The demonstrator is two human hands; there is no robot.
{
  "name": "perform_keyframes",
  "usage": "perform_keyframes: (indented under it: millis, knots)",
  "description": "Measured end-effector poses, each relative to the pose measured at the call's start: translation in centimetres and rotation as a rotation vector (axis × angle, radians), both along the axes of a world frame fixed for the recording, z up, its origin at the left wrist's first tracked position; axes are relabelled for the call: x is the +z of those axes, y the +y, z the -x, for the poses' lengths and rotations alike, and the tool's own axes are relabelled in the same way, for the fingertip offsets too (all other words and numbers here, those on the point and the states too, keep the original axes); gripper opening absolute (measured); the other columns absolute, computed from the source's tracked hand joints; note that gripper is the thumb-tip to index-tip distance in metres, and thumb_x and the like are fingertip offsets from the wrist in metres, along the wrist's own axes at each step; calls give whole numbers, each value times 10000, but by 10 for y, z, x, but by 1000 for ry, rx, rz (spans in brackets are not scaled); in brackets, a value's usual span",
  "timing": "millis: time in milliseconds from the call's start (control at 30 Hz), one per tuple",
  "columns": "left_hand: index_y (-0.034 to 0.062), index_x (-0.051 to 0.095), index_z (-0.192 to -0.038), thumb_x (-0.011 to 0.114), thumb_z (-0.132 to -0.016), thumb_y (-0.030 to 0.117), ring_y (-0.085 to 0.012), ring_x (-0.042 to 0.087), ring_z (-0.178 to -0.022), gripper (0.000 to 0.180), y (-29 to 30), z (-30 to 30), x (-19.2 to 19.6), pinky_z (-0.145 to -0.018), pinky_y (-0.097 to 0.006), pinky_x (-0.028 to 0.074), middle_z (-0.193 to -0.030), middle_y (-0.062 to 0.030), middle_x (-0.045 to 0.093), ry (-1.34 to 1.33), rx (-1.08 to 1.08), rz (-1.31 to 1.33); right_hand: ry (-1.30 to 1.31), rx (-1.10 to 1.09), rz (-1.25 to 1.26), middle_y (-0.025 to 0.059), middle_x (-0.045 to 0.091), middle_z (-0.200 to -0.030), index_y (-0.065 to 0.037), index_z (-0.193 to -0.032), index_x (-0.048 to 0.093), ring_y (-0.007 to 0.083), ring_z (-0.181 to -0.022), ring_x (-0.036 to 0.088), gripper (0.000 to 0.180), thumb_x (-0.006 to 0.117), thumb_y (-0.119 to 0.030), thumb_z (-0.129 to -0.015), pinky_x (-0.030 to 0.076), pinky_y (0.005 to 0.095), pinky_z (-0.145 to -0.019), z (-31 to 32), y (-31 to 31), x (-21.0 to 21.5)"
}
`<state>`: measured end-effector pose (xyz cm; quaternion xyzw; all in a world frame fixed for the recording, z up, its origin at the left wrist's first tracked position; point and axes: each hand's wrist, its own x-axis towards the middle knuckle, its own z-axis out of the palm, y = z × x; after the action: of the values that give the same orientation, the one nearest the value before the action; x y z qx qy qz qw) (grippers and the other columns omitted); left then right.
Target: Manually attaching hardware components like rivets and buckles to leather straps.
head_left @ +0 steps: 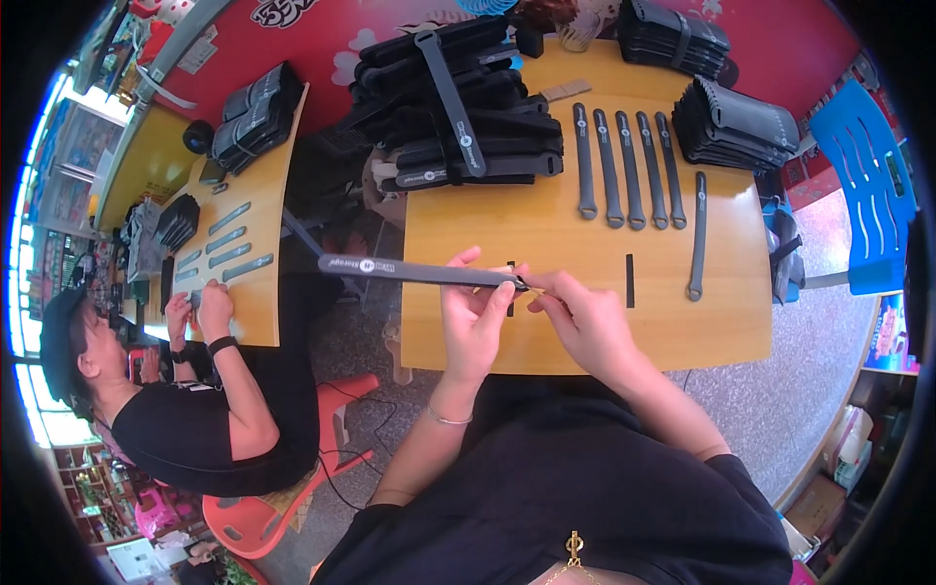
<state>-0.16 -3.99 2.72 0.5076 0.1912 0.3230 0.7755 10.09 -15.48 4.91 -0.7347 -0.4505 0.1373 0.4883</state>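
My left hand (472, 327) is closed around one end of a long dark grey strap (409, 272) with pale print, held level above the table's near edge. The strap's rounded other end sticks out to the left. At the gripped end, my right hand (592, 325) pinches with thumb and forefinger; a small black and yellowish bit shows there, too small to name. On the table beyond lie several similar straps (606, 161) in a row, and one more strap (698, 239) apart to their right. A short black strip (630, 281) lies beyond my right hand.
A tall heap of bundled straps (487, 136) fills the wooden table's (448, 336) far left. Strapped dark bundles (736, 122) stand far right, near a blue chair (868, 195). At left, a co-worker (185, 419) handles something small at another table (255, 312) with straps.
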Motion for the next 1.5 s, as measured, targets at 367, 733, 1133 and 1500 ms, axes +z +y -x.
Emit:
perform_keyframes:
  millis: [367, 733, 1133, 1500]
  knots:
    - [-10, 527, -1124, 550, -922, 73, -114, 575, -944, 220, -4, -4, -8, -801, -225, 465, -1022, -60, 591, 66, 8, 42, -84, -34, -24, 121, 677, -805, -22, -1032, 576, 216, -683, 677, 214, 606, 20, -825, 509, 285, -575, 3, 4, -9]
    - [-6, 530, -1041, 525, -941, 103, -46, 513, -792, 148, -13, -12, -8, -675, -177, 421, -910, -23, 570, 107, 166, -215, -33, -59, -140, 117, 669, -773, 15, -909, 539, 187, -690, 687, 125, 624, 38, -821, 522, 247, -562, 3, 6, -18]
    - [44, 486, -754, 418, -970, 178, -55, 392, -566, 263, -19, -5, -18, -502, -227, 321, -620, 26, 425, 210, 43, -277, 704, 29, -150, 17, 561, -729, 3, -909, 517, 51, -580, 516, 91, 597, -20, -870, 404, 189, -505, 0, 7, -5]
    - [30, 485, -746, 416, -965, 159, -61, 392, -577, 264, -12, -2, -22, -508, -232, 316, -628, 18, 431, 127, 68, -338, 422, 62, -85, 49, 603, -694, -23, -1122, 514, 104, -635, 609, 236, 546, -7, -888, 463, 231, -584, 5, 3, -16]
